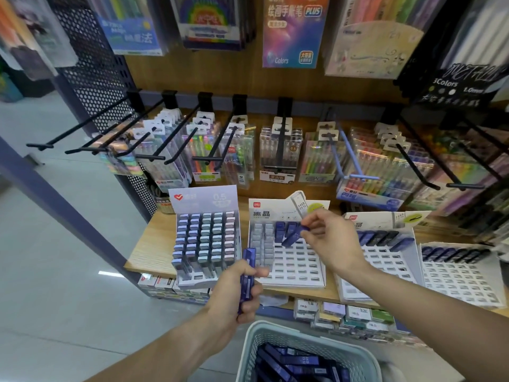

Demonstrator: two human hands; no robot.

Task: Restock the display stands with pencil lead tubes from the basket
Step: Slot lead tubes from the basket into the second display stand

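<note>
My left hand (239,288) grips a small bundle of dark blue pencil lead tubes (247,274) upright, above the basket. My right hand (329,238) pinches one blue tube (294,235) and holds it slanted over the top rows of the middle white display stand (292,271), beside two blue tubes standing in its slots. That stand's left columns hold grey tubes. The pale basket (308,334) at the bottom holds several more blue tubes (292,362).
A full stand of grey and pastel tubes (205,238) sits at the left of the wooden shelf (148,249). Two more white stands (385,260) (460,274) at the right have one top row of dark tubes. Black pegs (176,133) with pen packs jut out above.
</note>
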